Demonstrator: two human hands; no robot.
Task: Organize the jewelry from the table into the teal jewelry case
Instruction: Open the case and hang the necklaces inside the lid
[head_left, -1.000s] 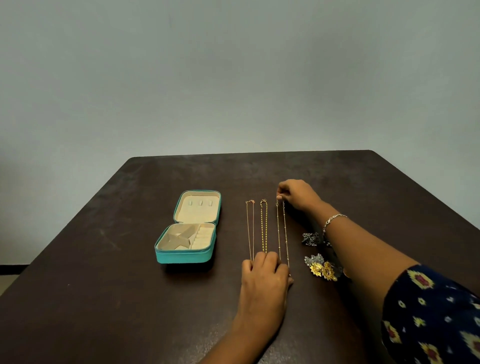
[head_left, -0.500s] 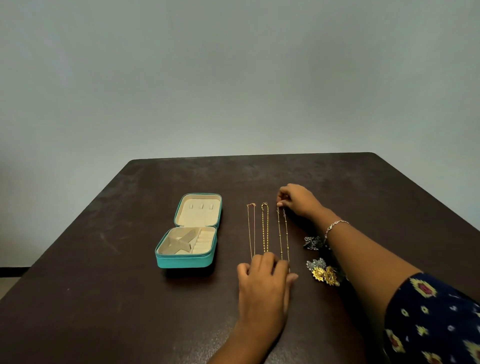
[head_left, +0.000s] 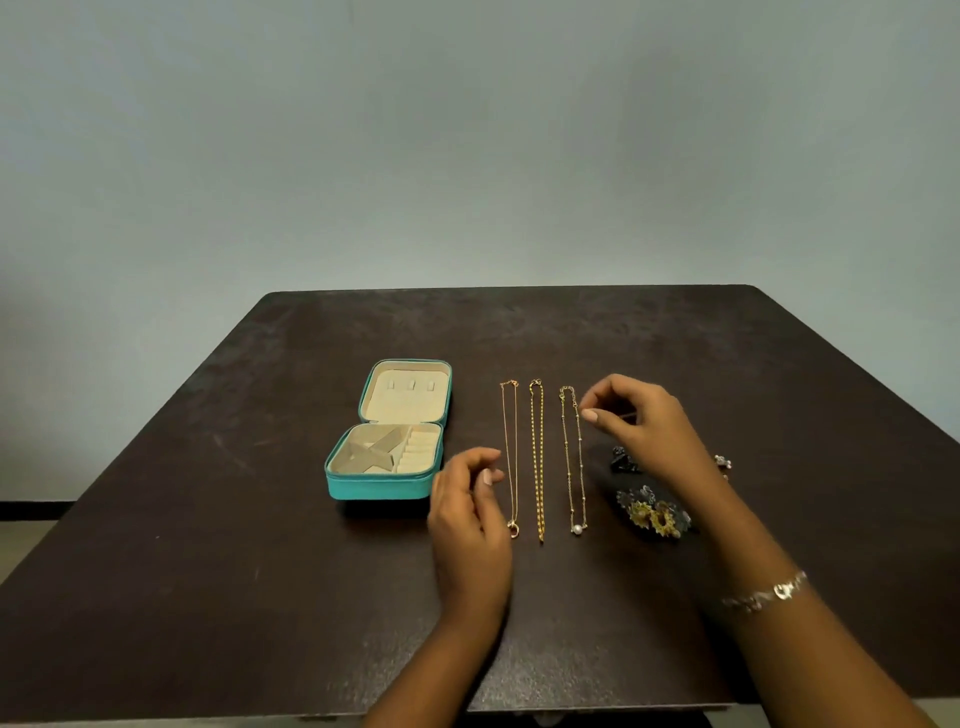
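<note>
Fingers (head_left: 487, 475) of the left hand (head_left: 467, 519) and right hand (head_left: 649, 431) hover loosely curled, empty, either side of three necklaces (head_left: 537, 457) laid parallel on the tabletop (head_left: 208, 519) right of the open teal jewelry case (head_left: 382, 489); a careless pinch could tangle neighbouring chains.

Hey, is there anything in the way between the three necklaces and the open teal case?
Only the left hand, which hangs between the leftmost necklace and the near right corner of the teal case. Otherwise only bare table lies between that chain and the case.
</note>
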